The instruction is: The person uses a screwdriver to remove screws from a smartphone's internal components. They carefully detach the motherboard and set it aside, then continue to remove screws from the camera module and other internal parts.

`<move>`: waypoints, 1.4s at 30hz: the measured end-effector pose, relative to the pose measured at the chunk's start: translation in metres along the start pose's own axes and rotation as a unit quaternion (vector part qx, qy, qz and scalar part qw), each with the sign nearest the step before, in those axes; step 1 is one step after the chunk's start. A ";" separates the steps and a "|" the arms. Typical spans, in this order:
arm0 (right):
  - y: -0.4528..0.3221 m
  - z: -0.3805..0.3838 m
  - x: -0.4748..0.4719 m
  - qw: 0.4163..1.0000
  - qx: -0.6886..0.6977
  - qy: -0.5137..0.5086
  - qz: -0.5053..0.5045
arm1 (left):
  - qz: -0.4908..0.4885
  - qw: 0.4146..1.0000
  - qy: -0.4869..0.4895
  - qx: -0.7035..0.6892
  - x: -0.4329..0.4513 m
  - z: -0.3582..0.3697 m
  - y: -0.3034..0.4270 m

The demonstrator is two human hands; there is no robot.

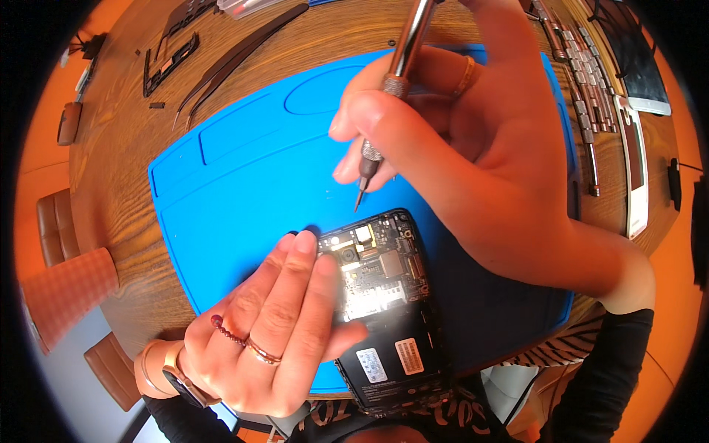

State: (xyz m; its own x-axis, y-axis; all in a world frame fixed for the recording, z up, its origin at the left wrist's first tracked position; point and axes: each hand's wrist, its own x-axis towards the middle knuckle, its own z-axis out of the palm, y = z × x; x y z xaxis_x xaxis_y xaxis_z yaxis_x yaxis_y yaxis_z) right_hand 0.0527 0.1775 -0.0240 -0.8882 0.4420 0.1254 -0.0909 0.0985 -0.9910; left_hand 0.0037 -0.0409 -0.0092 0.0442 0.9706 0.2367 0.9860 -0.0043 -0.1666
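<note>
An opened smartphone [396, 321] without its back cover lies at the near side of a blue repair mat [243, 188]. Its bare circuit board [391, 264], with a small camera module [349, 254], faces up at the far end, and two labels with writing sit on the black lower part. My left hand [271, 326] grips the phone's left side, the thumb over its face. Between thumb and fingers, my right hand [471, 155] holds a metal precision screwdriver [372, 149]. The screwdriver's tip points down just beyond the phone's far edge, apart from the board.
Black tweezers [238, 55] and a black phone frame part [171, 63] lie on the wooden table [116, 183] at far left. Several metal screwdrivers [587, 77] are lined up at the right, beside a white phone panel [636, 166] and another dark-screened device [631, 55].
</note>
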 end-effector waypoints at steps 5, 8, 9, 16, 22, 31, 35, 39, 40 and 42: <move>-0.001 0.000 0.000 1.000 0.000 0.007 -0.003 | 0.003 1.000 -0.012 0.003 0.001 -0.002 0.000; -0.002 0.000 0.001 1.000 0.001 0.011 -0.003 | 0.021 0.999 -0.010 0.038 0.002 -0.002 0.000; -0.002 0.000 0.001 1.000 0.000 0.012 -0.003 | 0.026 0.999 -0.005 0.031 0.002 -0.002 -0.001; -0.001 0.000 0.003 1.000 -0.001 0.018 0.000 | 0.031 0.999 -0.021 0.028 0.003 -0.003 -0.001; 0.000 -0.003 0.003 1.000 -0.007 0.016 0.005 | 0.020 1.000 -0.018 0.014 0.001 -0.003 -0.002; 0.002 -0.011 0.001 1.000 -0.012 -0.002 0.011 | -0.093 0.980 -0.010 -0.173 0.002 -0.001 -0.007; 0.003 -0.015 -0.001 1.000 -0.010 -0.001 0.014 | -0.129 0.973 -0.035 -0.187 0.006 -0.001 -0.007; 0.006 -0.015 -0.003 1.000 -0.003 0.003 0.017 | -0.113 0.985 -0.034 -0.126 0.008 -0.002 -0.002; 0.007 -0.015 -0.002 1.000 -0.003 0.006 0.019 | -0.108 0.987 -0.036 -0.111 0.009 -0.002 0.000; 0.008 -0.014 -0.003 1.000 0.000 0.013 0.021 | -0.073 0.994 -0.030 -0.071 0.010 -0.001 0.004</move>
State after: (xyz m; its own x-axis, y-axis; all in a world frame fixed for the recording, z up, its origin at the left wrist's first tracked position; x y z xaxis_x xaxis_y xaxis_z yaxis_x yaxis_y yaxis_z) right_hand 0.0604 0.1893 -0.0313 -0.8792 0.4686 0.0858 -0.0542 0.0806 -0.9953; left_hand 0.0083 -0.0318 -0.0067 -0.1074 0.9760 0.1894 0.9940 0.1089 0.0025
